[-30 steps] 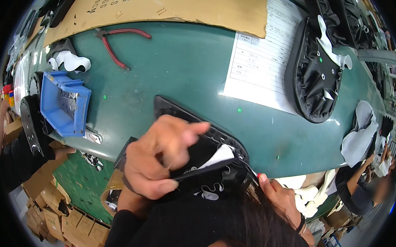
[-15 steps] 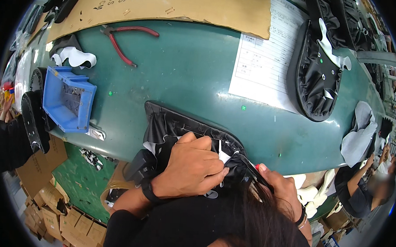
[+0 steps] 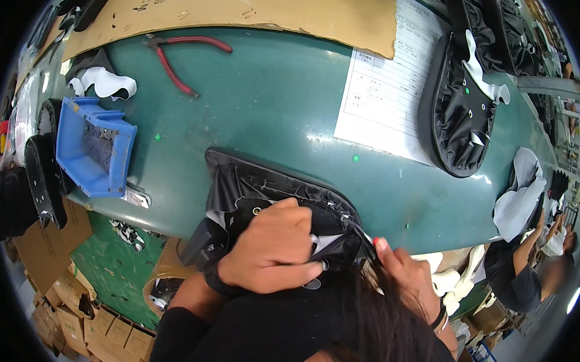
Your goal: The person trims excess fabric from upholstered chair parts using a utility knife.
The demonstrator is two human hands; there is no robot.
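A black seat cover piece (image 3: 264,183) with a stitched edge and white lining lies at the near edge of the green table (image 3: 267,109). My left hand (image 3: 274,251) presses down on its folded black fabric, fingers curled over it. My right hand (image 3: 409,277) grips the piece's right end, partly hidden behind my dark hair. A white label shows between the two hands.
A blue plastic bin (image 3: 94,146) stands at the left, red-handled pliers (image 3: 179,60) further back. A printed paper sheet (image 3: 391,95) and a second black seat cover (image 3: 465,104) lie at the right. Brown cardboard (image 3: 246,7) covers the back. Another person (image 3: 525,269) works at the right.
My left hand has dropped from a raised, open pose onto the fabric and closed over it. The view has tilted slightly, and the cover piece sits flatter on the table.
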